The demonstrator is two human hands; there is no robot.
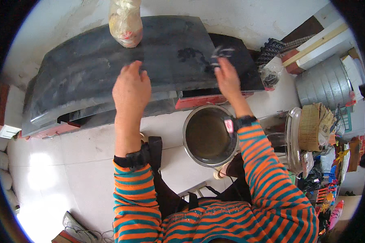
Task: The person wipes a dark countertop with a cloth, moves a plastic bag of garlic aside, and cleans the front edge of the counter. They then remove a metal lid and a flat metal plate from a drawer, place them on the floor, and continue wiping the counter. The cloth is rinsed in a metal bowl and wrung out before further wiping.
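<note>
My left hand (132, 87) reaches over the near part of a long dark cabinet top (97, 56). Its thumb stands apart from the fingers, and I see nothing in it. Over the right part of the same top is my right hand (228, 79), slightly blurred, thumb and forefinger apart. Just past its fingertips are blurred white streaks (223, 52) that I cannot make out. Dark wet patches (190, 56) mark the surface to their left. Below my right wrist, on the floor, a round metal basin (184, 135) holds murky water (207, 133).
A clear plastic-wrapped bundle (126, 28) stands at the cabinet's far edge. Dark egg trays (271, 50) and a large ribbed metal tub (324, 83) are at the right. Nearer lies a woven basket (310, 127) among clutter. Red drawers (200, 101) line the cabinet front.
</note>
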